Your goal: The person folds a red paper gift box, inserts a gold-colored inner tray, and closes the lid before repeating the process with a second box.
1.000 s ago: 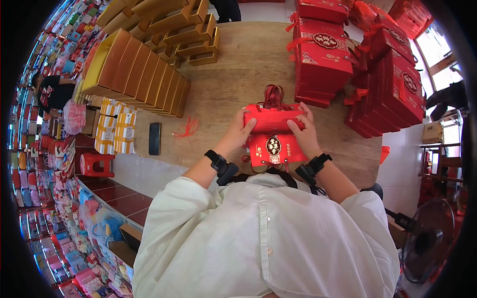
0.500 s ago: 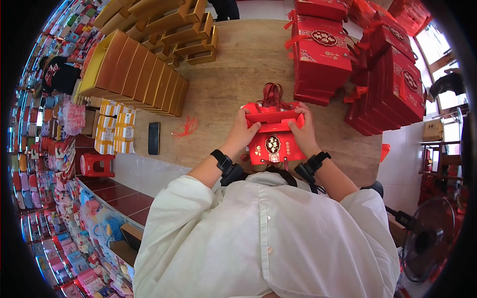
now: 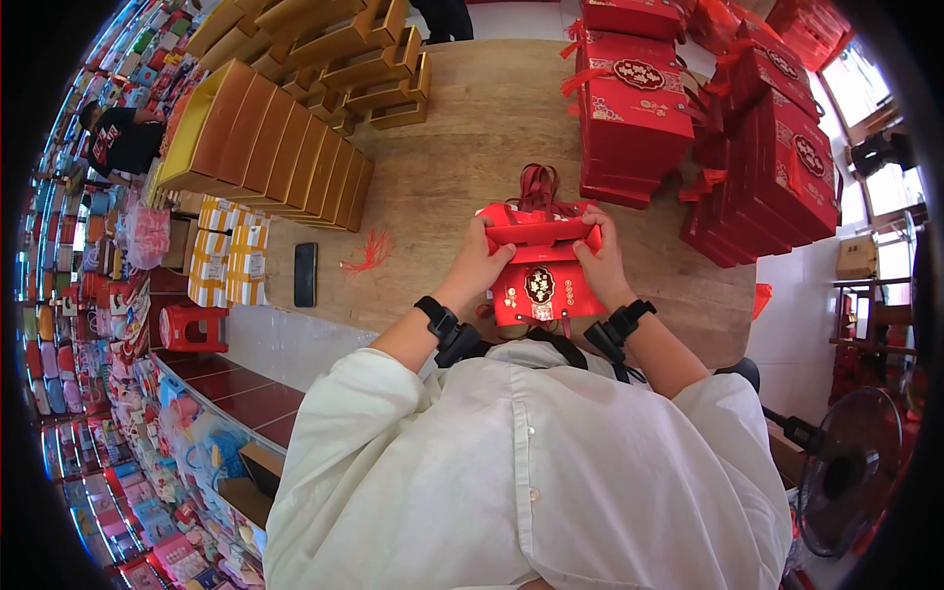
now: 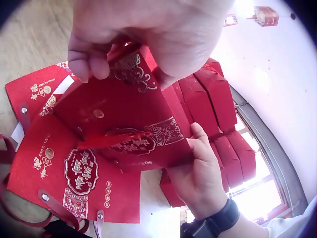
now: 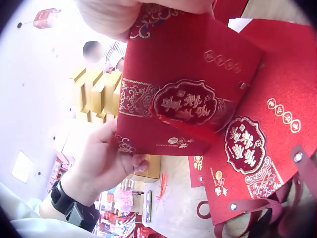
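Observation:
A red gift box [image 3: 536,254] with gold print is held between both hands above the table, its slot-like opening showing in the head view. My left hand [image 3: 479,256] grips its left end, thumb on the near side and fingers behind. At the right end my right hand [image 3: 603,264] grips it the same way. In the left wrist view a red tassel [image 4: 106,141] hangs across the printed face of the box. Beneath it lie flat red bags [image 5: 251,183] with gold lettering and dark red strap handles [image 3: 537,187].
Gold boxes [image 3: 261,147] stand in a row at the left, with more behind. Stacked red boxes [image 3: 634,128] fill the right side of the wooden table [image 3: 472,118]. A phone [image 3: 306,274] and loose red strands [image 3: 369,252] lie left. A fan [image 3: 851,472] stands at the lower right.
The top of the gift box has opened from a closed-looking panel into a dark slot. A small flap at its right end has folded out of sight. Both hands stay nearly in place.

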Tool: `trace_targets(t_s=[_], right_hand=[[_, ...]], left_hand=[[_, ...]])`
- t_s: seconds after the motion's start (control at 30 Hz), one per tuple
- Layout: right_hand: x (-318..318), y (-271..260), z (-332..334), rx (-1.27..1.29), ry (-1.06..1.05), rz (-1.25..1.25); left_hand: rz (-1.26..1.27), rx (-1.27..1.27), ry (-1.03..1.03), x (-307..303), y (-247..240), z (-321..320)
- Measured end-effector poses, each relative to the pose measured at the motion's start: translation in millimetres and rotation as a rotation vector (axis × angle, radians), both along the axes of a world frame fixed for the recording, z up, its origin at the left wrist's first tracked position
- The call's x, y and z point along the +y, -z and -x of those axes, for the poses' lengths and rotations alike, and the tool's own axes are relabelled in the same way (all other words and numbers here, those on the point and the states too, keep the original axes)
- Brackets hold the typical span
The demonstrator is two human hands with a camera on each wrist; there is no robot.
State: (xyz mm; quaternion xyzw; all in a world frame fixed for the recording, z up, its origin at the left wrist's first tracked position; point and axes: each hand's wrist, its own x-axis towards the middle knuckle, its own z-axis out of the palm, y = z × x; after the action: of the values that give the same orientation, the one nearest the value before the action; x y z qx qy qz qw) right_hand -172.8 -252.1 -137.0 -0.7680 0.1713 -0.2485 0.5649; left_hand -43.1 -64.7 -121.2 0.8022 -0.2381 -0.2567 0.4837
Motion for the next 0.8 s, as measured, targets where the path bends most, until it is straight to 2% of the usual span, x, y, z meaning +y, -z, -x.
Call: trace_targets(t_s=[0.1, 0.17, 0.27, 0.33, 0.37, 0.43, 0.57, 0.63, 0.67, 0.8], right_hand=[[-1.4, 2.2, 1.8, 0.031, -0.021, 0.045], [-0.1, -0.5, 5.0, -0.02, -0.078, -0.211], [-5.9, -1.9, 12.1, -0.026, -0.138, -0.205], [-10.0, 2.6, 14.7, 0.021, -0.169, -0.134], [-10.9, 4.5, 15.9, 0.069, -0.199, -0.065], [-10.8, -3.8, 14.4, 0.12, -0.21, -0.111], [-12.4, -13.7, 11.7, 0.152, -0.246, -0.172], [-15.2, -0.9, 10.4, 0.096, -0.238, -0.239], [-16.4, 5.3, 9.8, 0.041, -0.228, -0.309], [-4.6, 1.1, 8.1, 0.069, -0.157, -0.194]], left_hand=[[0.009, 0.011, 0.003, 1.2, 7.6, -2.0], [0.017, 0.01, 0.007, 3.4, 11.7, -3.2], [0.121, -0.001, 0.024, 8.7, 10.8, -4.3], [0.126, -0.199, 0.188, 11.2, 1.1, -3.2], [0.127, -0.198, 0.186, 12.2, -3.9, -2.9], [-0.006, -0.179, 0.243, 13.3, -14.1, -3.0], [0.026, -0.036, 0.217, 14.6, -8.1, -8.4], [-0.024, -0.207, 0.285, 15.5, -11.9, -9.1], [-0.022, -0.209, 0.283, 15.5, -10.6, -9.3], [0.035, -0.184, 0.244, 13.7, 0.6, -7.3]])
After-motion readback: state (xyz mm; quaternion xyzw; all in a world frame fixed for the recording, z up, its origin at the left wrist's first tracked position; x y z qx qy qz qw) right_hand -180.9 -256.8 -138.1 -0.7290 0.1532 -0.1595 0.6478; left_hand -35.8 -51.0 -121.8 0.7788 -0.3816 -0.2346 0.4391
